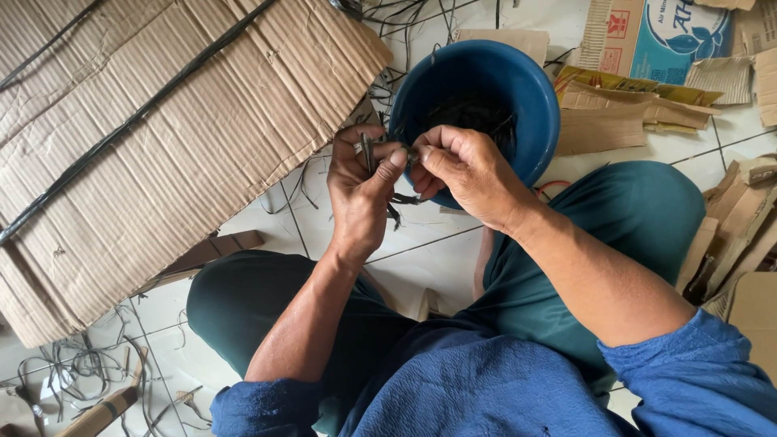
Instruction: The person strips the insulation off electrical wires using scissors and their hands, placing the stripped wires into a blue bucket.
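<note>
My left hand (362,190) grips a small bundle of thin dark strips (368,152), with loose ends hanging below the palm. My right hand (468,174) pinches the same bundle from the right, fingertips meeting the left thumb. Both hands hover in front of a blue plastic bucket (530,101) that stands on the tiled floor and holds more dark strips (477,113). My knees in dark green trousers (647,210) spread out on either side below the hands.
A big stack of flattened corrugated cardboard (162,137) bound with a black strap fills the left. Torn cardboard pieces (631,105) and a printed box (664,32) lie at the top right. Loose dark strips (77,372) litter the white floor tiles at the lower left.
</note>
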